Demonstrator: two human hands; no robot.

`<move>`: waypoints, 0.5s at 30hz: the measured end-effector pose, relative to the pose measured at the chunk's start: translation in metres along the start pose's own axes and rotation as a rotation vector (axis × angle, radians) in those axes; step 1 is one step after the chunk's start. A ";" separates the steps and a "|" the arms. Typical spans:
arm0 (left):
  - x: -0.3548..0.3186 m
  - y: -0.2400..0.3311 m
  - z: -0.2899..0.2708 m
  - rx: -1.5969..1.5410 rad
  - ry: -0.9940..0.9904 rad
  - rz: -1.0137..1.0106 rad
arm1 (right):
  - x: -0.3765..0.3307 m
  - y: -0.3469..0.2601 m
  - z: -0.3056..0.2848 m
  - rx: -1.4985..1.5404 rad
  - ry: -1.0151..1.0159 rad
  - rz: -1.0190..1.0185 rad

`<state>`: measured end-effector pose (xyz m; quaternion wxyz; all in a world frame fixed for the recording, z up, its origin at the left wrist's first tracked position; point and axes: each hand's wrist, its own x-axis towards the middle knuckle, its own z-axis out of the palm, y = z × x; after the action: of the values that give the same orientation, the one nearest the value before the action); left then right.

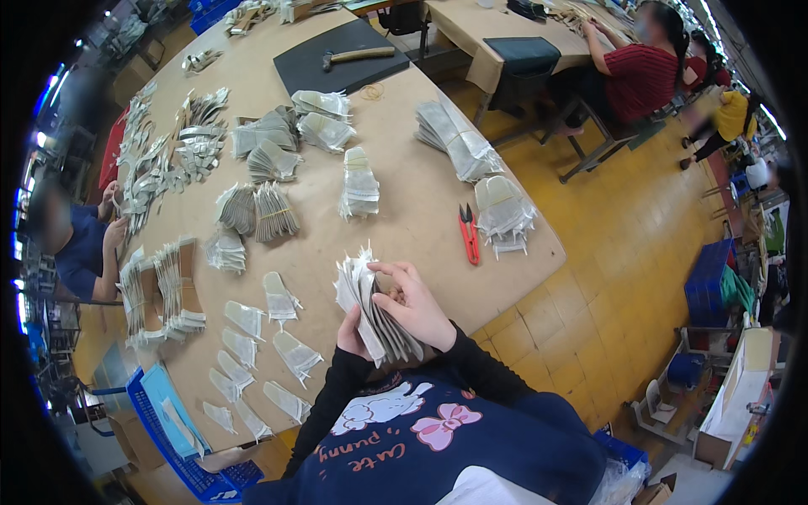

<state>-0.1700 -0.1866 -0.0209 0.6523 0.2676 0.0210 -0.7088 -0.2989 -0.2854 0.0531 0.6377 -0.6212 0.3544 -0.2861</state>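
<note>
A thick stack of tongue-shaped, grey-and-white fabric pieces [367, 296] is held upright and fanned between my two hands near the table's front edge. My left hand [352, 335] is wrapped round the stack's lower left side, partly hidden by it. My right hand [411, 305] grips the right side, its fingers curled over the top pieces. Loose threads stick out from the upper edge. Red-handled thread snips [468, 234] lie on the table to the right. Single fabric pieces [296, 357] are spread out to the left of my hands.
Tied bundles [360, 187] and more bundles [505, 210] stand on the brown-covered table [421, 244]. A hammer [358, 55] rests on a black board [307, 69] at the back. Opposite on the left, a person in blue [84, 248] handles strips. Blue crates [181, 463] stand at lower left.
</note>
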 end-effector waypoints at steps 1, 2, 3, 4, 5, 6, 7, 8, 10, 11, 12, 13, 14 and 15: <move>-0.002 -0.003 -0.003 -0.008 0.017 0.014 | 0.000 -0.001 0.000 0.055 0.023 0.012; -0.001 -0.003 -0.007 0.038 0.035 0.028 | 0.002 -0.001 -0.002 0.040 0.055 0.012; -0.001 -0.003 -0.010 0.033 -0.013 0.022 | 0.006 -0.002 -0.005 0.036 0.081 0.011; -0.001 -0.001 -0.012 -0.014 -0.075 0.029 | 0.009 -0.003 -0.009 0.036 0.105 0.038; 0.000 -0.001 -0.012 -0.001 -0.045 0.032 | 0.015 -0.004 -0.019 -0.151 0.106 -0.059; -0.001 0.004 -0.010 0.092 0.013 0.046 | 0.023 -0.005 -0.029 -0.158 0.128 -0.106; -0.001 0.012 -0.006 0.185 0.071 0.062 | 0.032 -0.005 -0.038 -0.157 0.151 -0.132; -0.002 0.022 0.001 0.267 0.206 0.045 | 0.040 -0.006 -0.047 -0.151 0.169 -0.184; 0.000 0.047 0.023 0.568 0.206 0.260 | 0.054 -0.009 -0.066 -0.650 0.377 -0.288; 0.001 0.065 0.036 0.814 0.103 0.355 | 0.055 -0.010 -0.073 -0.770 0.429 -0.295; 0.002 0.082 0.050 1.074 0.050 0.418 | 0.056 -0.011 -0.080 -0.893 0.487 -0.306; 0.005 0.094 0.063 1.356 0.055 0.507 | 0.056 -0.011 -0.084 -1.013 0.544 -0.300; 0.009 0.100 0.076 1.638 0.066 0.592 | 0.056 -0.008 -0.087 -0.717 0.488 -0.301; 0.014 0.101 0.085 1.914 0.065 0.768 | 0.055 -0.004 -0.088 -0.421 0.418 -0.273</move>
<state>-0.1059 -0.2469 0.0780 0.3478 0.6825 -0.6212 -0.1651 -0.3371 -0.3819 0.0542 0.3645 -0.7090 0.4426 -0.4106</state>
